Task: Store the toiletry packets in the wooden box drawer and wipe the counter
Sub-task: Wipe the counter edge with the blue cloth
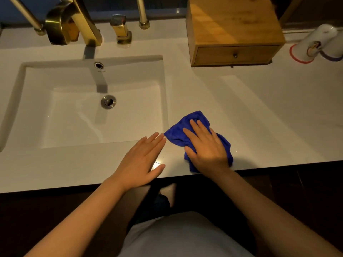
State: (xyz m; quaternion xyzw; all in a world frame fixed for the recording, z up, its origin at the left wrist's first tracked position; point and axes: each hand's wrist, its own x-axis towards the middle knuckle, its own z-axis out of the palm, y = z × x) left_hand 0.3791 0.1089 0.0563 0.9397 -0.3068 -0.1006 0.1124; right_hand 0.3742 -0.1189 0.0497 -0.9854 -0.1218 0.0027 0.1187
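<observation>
A blue cloth [178, 132] lies crumpled on the white counter [259, 112] near its front edge, just right of the sink. My right hand [206, 145] presses flat on top of the cloth, fingers spread. My left hand [143, 160] rests flat on the bare counter beside it, fingers together, its tips almost touching the cloth's left corner. The wooden box [233, 25] stands at the back right; its drawer [235, 55] with a small knob is closed. No toiletry packets are in view.
A white rectangular sink [37, 112] fills the left half, with a gold faucet [74, 21] and handle [121, 29] behind it. Two upturned white cups [315, 41] stand at the far right. The counter's front edge runs just under my wrists.
</observation>
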